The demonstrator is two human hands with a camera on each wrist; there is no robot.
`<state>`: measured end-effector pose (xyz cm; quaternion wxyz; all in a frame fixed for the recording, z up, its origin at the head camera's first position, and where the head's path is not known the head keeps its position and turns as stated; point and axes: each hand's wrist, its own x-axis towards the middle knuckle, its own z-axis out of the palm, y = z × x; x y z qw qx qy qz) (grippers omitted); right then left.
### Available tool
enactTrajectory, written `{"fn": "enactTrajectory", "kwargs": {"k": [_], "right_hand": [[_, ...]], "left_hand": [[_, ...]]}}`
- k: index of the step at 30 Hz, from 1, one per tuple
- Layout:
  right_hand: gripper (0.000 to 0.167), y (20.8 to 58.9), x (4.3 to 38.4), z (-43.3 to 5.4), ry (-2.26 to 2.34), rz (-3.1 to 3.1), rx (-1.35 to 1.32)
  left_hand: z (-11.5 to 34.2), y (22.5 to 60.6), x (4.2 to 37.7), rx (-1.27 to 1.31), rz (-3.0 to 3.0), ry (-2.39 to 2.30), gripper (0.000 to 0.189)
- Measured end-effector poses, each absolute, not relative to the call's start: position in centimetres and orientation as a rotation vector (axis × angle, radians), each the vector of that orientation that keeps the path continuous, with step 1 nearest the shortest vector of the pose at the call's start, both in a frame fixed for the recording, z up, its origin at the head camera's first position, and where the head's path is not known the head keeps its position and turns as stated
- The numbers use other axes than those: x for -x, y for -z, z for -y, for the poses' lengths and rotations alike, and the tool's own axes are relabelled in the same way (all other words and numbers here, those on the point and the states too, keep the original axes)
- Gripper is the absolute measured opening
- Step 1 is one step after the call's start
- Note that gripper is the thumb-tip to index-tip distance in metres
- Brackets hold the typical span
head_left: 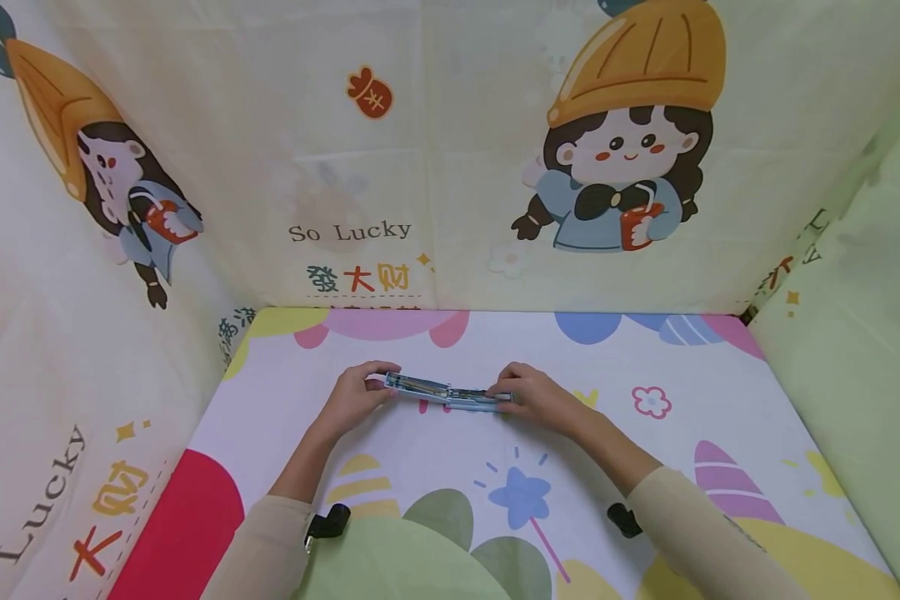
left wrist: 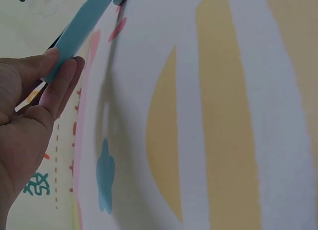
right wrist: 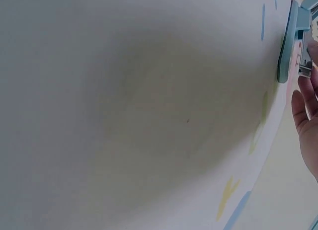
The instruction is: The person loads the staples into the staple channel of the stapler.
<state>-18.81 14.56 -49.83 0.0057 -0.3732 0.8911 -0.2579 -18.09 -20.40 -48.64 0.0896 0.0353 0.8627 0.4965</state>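
Observation:
A light-blue stapler (head_left: 423, 390) is spread open at its hinge and held over the table. My left hand (head_left: 354, 402) pinches its left arm between thumb and fingers; the left wrist view shows the smooth blue outer side of the stapler (left wrist: 83, 31). At the other half, my right hand (head_left: 536, 398) grips the end, with fingertips at the metal channel. In the right wrist view, the blue base of the stapler (right wrist: 287, 48) stands apart from the silver channel (right wrist: 305, 53), where the right fingers (right wrist: 304, 108) are close in. The channel's inside is mostly hidden.
A cloth with cartoon prints covers the table (head_left: 607, 467). Printed fabric walls (head_left: 465, 167) rise at the back and both sides, the back one just beyond the hands. Black wrist straps (head_left: 330, 522) show at the sleeve cuffs.

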Motion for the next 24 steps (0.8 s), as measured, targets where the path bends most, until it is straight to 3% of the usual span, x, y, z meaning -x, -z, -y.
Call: {"fn": "enactTrajectory", "kwargs": {"k": [10,24], "right_hand": [[0.056,49.9,18.6,-15.6,0.8,-2.809,1.014],[0.046,50.7,18.3,-16.5,0.799,-2.809,0.881]], "left_hand": [[20.5,48.6,18.0,-0.105,-2.558,-1.49,0.043],[20.5,48.7,18.2,-0.089,-2.558,-1.475,0.044]]}}
